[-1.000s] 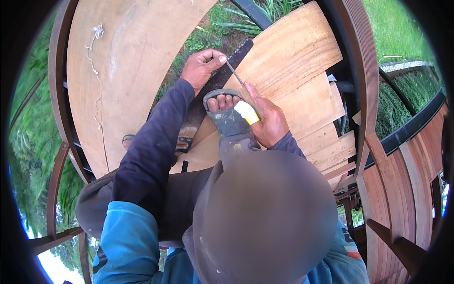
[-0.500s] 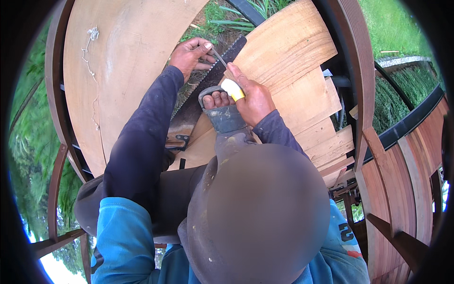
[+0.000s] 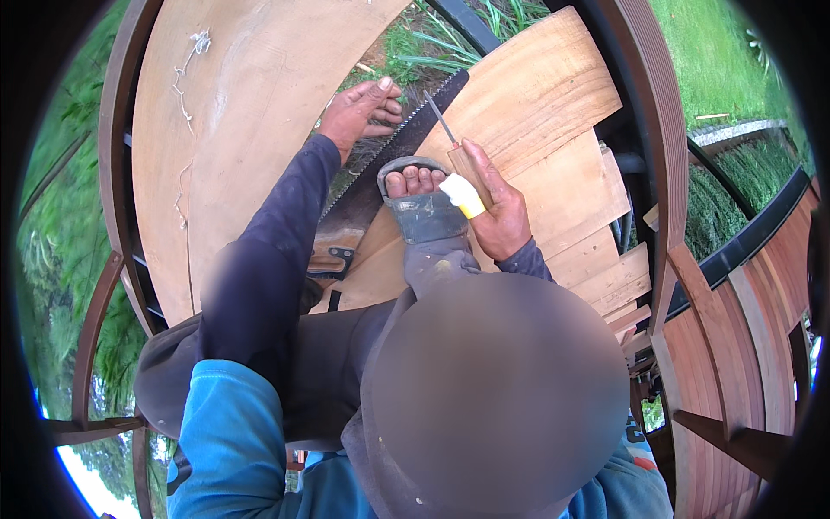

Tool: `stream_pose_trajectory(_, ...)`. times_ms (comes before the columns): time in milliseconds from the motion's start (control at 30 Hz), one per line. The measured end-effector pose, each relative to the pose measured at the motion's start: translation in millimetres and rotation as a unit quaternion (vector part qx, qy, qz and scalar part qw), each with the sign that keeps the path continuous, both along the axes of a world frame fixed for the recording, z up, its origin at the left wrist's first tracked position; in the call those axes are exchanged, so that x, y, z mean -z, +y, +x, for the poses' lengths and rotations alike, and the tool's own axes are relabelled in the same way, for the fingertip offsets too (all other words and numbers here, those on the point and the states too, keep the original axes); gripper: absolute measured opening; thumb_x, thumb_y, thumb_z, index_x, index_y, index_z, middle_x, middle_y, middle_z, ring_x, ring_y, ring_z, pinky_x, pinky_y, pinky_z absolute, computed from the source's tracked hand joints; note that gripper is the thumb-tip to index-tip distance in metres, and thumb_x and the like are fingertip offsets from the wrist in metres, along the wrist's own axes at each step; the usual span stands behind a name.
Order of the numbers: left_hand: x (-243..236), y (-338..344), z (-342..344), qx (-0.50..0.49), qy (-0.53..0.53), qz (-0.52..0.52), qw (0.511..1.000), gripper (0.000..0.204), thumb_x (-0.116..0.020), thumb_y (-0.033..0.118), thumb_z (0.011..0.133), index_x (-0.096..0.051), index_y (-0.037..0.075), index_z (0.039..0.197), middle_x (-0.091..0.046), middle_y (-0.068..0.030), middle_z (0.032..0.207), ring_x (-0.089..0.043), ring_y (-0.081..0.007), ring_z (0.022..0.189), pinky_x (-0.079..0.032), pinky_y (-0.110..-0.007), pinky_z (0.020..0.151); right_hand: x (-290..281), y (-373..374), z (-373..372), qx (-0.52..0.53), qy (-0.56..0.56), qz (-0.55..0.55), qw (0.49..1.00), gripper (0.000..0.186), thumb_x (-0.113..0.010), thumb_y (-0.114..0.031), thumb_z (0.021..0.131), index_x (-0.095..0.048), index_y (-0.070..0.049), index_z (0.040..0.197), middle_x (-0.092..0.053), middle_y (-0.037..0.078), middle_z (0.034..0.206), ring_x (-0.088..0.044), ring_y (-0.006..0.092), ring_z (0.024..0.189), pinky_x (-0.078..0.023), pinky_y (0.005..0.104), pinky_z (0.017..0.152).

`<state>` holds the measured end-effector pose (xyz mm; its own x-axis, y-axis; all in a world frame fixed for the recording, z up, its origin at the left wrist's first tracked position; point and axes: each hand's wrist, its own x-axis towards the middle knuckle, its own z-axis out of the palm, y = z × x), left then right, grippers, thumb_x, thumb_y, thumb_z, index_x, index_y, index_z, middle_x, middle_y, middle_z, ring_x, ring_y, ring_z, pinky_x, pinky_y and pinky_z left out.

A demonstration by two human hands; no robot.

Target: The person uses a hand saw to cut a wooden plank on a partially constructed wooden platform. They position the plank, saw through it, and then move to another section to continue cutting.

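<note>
Item: hand saw (image 3: 380, 182), long dark blade, teeth uppermost, lying slantwise across the near edge of the stacked wooden planks (image 3: 553, 112), wooden handle toward the body. Likely stiff along its length yet springy sideways; teeth sharp, best held by the handle or flat of the blade.

Left hand (image 3: 359, 111): fingers curled over the blade's far end, steadying it.

Right hand (image 3: 493, 208): closed around a slim file (image 3: 441, 118) with wooden handle and pale yellow wrap, tip on the teeth. File judged light, rigid, brittle.

Sandalled foot (image 3: 419, 195): pressing on the blade between both hands.

Surround: curved board (image 3: 225, 112) at left, grass (image 3: 415, 52) beyond.
</note>
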<state>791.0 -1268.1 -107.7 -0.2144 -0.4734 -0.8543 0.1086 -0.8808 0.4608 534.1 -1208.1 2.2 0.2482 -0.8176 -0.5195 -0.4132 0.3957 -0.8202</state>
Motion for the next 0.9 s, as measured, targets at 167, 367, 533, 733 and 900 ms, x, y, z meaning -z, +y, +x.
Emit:
stream_pose_trajectory(167, -3, 16, 2, 0.170, -0.080, -0.085, 0.978, 0.044, -0.072, 0.045, 0.097, -0.070, 0.005, 0.115, -0.070, -0.0035, 0.097, -0.065, -0.0118, 0.092, -0.054, -0.030, 0.081, 8, 13, -24, 0.063, 0.041, -0.031, 0.997, 0.066, -0.067, 0.001, 0.094, -0.042, -0.001, 0.155, -0.056, 0.018, 0.151, -0.052, 0.0233, 0.141, -0.042, 0.0340, 0.114)
stream_pose_trajectory(367, -3, 41, -8, 0.255, -0.157, -0.170, 0.939, 0.040, -0.079, 0.037, 0.092, -0.072, 0.002, 0.107, -0.072, -0.0090, 0.088, -0.066, -0.0151, 0.084, -0.053, -0.033, 0.077, 14, 10, -22, 0.155, -0.011, 0.018, 0.988, 0.068, -0.062, 0.005, 0.094, -0.040, -0.003, 0.158, -0.052, 0.014, 0.155, -0.051, 0.0220, 0.140, -0.041, 0.0322, 0.114)
stream_pose_trajectory(533, -24, 44, -19, 0.241, -0.290, -0.231, 0.897, 0.039, -0.081, 0.037, 0.087, -0.070, 0.002, 0.099, -0.073, -0.0148, 0.091, -0.070, -0.0288, 0.086, -0.054, -0.041, 0.079, 20, 11, -16, 0.145, -0.028, -0.003, 0.989, 0.069, -0.062, 0.006, 0.093, -0.041, -0.004, 0.158, -0.052, 0.015, 0.155, -0.050, 0.0222, 0.141, -0.040, 0.0320, 0.114)
stream_pose_trajectory(733, -34, 39, -13, 0.263, -0.294, -0.211, 0.894, 0.034, -0.083, 0.033, 0.083, -0.068, 0.003, 0.090, -0.072, -0.0150, 0.089, -0.069, -0.0305, 0.085, -0.053, -0.042, 0.079, 17, 12, -8, 0.106, -0.016, -0.034, 0.994, 0.069, -0.063, 0.006, 0.091, -0.042, -0.003, 0.156, -0.053, 0.017, 0.153, -0.051, 0.0231, 0.141, -0.040, 0.0331, 0.115)
stream_pose_trajectory(900, -33, 51, 7, 0.296, -0.281, -0.215, 0.887, 0.028, -0.083, 0.027, 0.083, -0.069, 0.004, 0.089, -0.071, -0.0135, 0.087, -0.069, -0.0283, 0.084, -0.053, -0.041, 0.078, 24, 20, -12, 0.079, 0.000, -0.065, 0.995, 0.073, -0.059, 0.011, 0.090, -0.040, -0.006, 0.159, -0.057, 0.009, 0.147, -0.062, 0.0106, 0.105, -0.052, 0.0209, 0.075)
